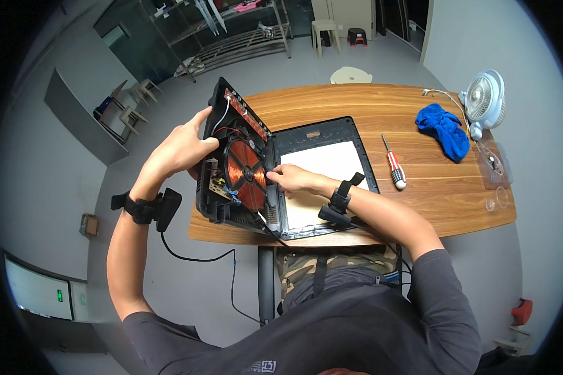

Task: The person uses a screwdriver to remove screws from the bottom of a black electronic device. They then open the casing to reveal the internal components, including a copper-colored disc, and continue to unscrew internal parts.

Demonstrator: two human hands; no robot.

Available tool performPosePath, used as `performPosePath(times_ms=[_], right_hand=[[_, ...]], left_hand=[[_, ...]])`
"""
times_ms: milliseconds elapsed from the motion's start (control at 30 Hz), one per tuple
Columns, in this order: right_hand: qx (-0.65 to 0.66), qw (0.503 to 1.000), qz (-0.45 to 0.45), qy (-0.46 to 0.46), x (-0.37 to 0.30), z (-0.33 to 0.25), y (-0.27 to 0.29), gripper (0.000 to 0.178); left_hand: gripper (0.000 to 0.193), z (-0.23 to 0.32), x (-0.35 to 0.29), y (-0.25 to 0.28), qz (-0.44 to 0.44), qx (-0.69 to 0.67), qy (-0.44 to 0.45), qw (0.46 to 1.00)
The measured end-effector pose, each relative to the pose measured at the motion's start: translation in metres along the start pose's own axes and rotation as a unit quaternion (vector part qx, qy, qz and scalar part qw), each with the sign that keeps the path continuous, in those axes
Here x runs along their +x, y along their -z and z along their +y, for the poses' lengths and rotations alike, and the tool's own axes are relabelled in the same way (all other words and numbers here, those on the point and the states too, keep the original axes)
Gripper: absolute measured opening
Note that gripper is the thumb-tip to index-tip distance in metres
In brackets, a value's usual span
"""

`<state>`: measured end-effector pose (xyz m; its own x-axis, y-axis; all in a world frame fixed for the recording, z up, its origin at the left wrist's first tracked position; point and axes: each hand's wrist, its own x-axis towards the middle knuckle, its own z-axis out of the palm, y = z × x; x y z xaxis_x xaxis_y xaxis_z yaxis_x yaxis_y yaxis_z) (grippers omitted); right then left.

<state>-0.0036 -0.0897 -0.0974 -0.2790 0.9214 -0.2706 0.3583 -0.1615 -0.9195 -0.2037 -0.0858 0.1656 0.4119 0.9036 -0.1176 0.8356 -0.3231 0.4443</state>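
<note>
Head view: left hand (181, 149) grips the tilted black plastic cooker base (234, 159) by its stiff rim — right hand (292, 179) fingertips touch the breakable round copper coil (245, 175); hold edges only.

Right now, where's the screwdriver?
Head view: screwdriver lies on the wooden table, right of the opened cooker's flat panel, left of the blue cloth.

Left hand (180, 149) is up and out to the left side, elbow bent, forearm rising steeply, fingers curled over with the thumb stretched forward, so it's gripping. Right hand (292, 179) reaches in from the right, forearm angled across the body, palm down, fingers pointing left. Both wrists have black straps on them.
</note>
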Motion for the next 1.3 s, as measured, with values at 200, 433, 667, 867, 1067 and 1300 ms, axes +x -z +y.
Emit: performPosePath(times_ms=[200, 433, 667, 867, 1067, 1300], right_hand=[[0.044, 0.996, 0.075, 0.014, 0.007, 0.012, -0.011, 0.054], [0.124, 0.988, 0.094, 0.017, 0.013, 0.02, 0.007, 0.045], [0.118, 0.981, 0.145, 0.046, -0.042, 0.018, 0.065, 0.039], [0.02, 0.965, 0.253, 0.065, -0.101, 0.038, 0.128, 0.036], [-0.055, 0.947, 0.305, 0.085, -0.131, 0.086, 0.166, 0.034], [-0.002, 0.958, 0.279, 0.06, -0.14, 0.114, 0.165, 0.035]], left_hand=[[0.078, -0.016, 0.006, 0.006, 0.031, -0.001, -0.014, 0.999], [0.073, -0.019, -0.009, 0.013, 0.055, -0.001, -0.002, 0.998], [0.075, -0.066, -0.004, -0.015, 0.041, -0.131, -0.041, 0.99], [0.079, -0.086, 0.024, -0.097, 0.017, -0.119, -0.115, 0.986], [0.08, -0.078, 0.049, -0.173, -0.009, -0.163, -0.207, 0.965], [0.079, -0.084, 0.06, -0.218, -0.036, -0.125, -0.171, 0.977]])
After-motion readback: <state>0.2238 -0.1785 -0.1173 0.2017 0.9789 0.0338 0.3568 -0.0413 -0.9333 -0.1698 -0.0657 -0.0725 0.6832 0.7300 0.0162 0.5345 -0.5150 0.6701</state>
